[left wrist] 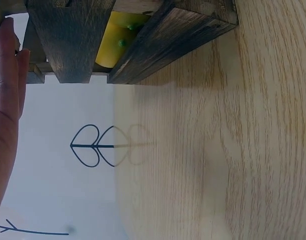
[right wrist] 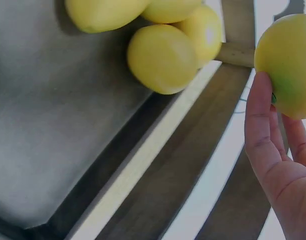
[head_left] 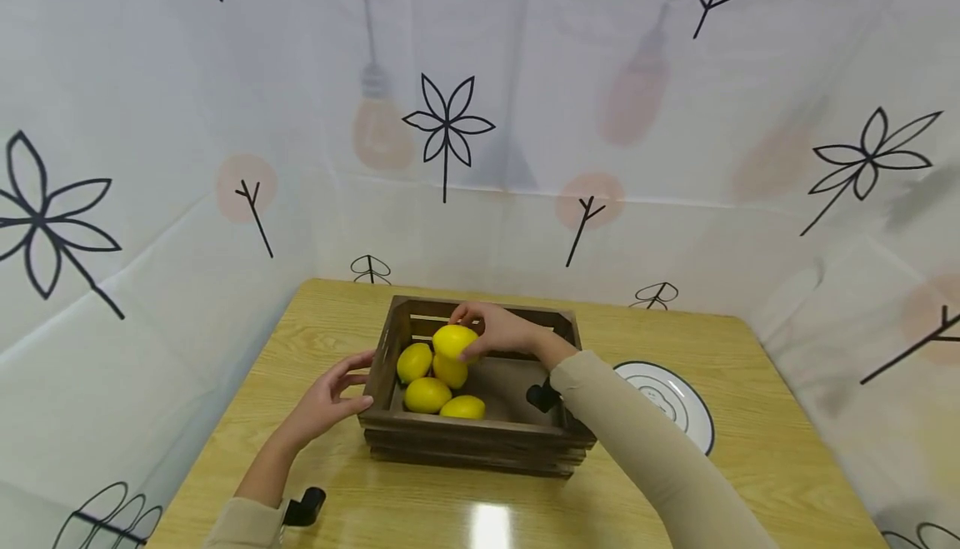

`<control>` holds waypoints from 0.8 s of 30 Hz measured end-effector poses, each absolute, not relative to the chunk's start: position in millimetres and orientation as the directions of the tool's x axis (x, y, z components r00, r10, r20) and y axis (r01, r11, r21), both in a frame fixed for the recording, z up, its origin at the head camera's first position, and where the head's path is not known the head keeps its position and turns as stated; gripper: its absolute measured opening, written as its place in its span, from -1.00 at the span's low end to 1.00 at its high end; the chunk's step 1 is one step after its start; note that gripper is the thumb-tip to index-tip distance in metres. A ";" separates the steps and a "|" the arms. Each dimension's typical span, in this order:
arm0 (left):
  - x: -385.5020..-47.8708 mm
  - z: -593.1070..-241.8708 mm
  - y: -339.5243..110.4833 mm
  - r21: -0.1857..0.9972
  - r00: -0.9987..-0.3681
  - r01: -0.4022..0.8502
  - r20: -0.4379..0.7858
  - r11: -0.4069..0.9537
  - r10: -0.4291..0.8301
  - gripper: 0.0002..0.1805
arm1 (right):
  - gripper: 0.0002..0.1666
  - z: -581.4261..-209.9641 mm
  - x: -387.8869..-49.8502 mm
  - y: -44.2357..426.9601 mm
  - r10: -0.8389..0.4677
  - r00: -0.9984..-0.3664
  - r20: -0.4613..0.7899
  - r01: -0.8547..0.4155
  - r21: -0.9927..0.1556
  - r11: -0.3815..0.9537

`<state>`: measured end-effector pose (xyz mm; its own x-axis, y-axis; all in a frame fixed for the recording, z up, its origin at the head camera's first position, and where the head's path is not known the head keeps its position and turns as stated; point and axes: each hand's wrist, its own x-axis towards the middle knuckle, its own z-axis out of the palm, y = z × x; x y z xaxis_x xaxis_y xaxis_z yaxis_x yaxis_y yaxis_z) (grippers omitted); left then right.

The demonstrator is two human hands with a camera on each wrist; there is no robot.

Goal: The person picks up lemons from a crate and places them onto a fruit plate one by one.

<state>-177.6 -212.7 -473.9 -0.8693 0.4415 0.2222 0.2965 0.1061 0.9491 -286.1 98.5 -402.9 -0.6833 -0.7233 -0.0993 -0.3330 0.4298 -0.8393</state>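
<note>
My right hand (head_left: 504,329) pinches a yellow lemon (head_left: 453,341) above the left half of a dark wooden crate (head_left: 472,447). In the right wrist view the held lemon (right wrist: 288,65) shows a greenish patch, with fingers and thumb against its side. Below it, several more lemons (head_left: 427,396) lie together at the crate's left end. My left hand (head_left: 330,399) rests on the crate's left side, thumb toward the near corner. Seen from the left wrist, this hand (left wrist: 8,85) lies along the slats, and a lemon (left wrist: 113,42) shows through a gap.
A white plate with dark rings (head_left: 697,407) sits on the wooden table (head_left: 330,307), right of the crate and partly behind my right sleeve (head_left: 645,441). A patterned white curtain (head_left: 510,232) hangs behind the table and along both sides.
</note>
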 end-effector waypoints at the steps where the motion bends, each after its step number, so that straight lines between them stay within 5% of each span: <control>1: -177.8 -473.7 -212.3 0.949 -0.868 0.296 0.222 0.105 0.444 -0.34 | -0.40 -401.1 -285.5 99.3 -0.718 -0.690 -0.092 -0.331 -0.842 0.426; 11: -177.8 -474.6 -211.3 0.948 -0.866 0.302 0.230 0.097 0.444 -0.34 | -0.39 -389.1 -279.0 106.3 -0.705 -0.708 -0.037 -0.254 -0.918 0.303; 24: -176.5 -471.0 -210.0 0.952 -0.873 0.289 0.218 0.102 0.437 -0.33 | -0.36 -371.3 -266.6 116.4 -0.622 -0.780 0.074 -0.306 -0.911 0.276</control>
<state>-176.5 -210.0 -471.0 -0.8726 0.4369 0.2182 0.2893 0.1023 0.9518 -266.6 116.4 -371.3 -0.7799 -0.6216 0.0737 -0.3059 0.2758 -0.9112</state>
